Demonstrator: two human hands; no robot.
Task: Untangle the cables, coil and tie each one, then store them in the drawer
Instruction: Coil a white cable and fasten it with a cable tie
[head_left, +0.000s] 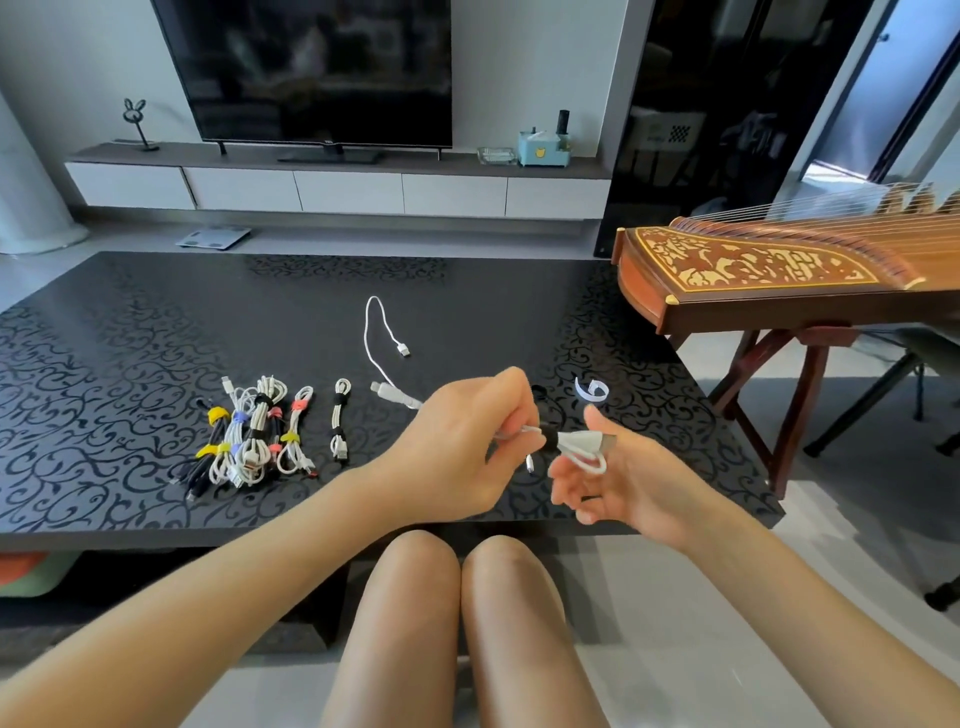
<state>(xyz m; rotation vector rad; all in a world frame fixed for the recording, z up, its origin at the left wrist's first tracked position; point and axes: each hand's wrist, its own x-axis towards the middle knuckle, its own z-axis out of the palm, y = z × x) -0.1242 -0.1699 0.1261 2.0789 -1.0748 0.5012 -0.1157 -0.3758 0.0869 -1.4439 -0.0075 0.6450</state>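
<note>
**Cable coil being tied**

The white coil (582, 446), banded by a black tie (550, 439), is above the table (493, 306) edge. Your left hand (467, 441) pinches it so the loops hold together. Your right hand (628, 483) seems loosely open beneath. Tied cables (249, 431) lie left.

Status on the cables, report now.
Left hand grips white coil beside its black tie; right hand open under the loops. One loose white cable on table, tied bundles at left. Nothing blocking.

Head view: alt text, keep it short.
A left hand pinches a coiled white cable with a black tie, the right hand at its looped end, above a black patterned table. Tied cable bundles lie left; a loose white cable lies beyond.
</note>
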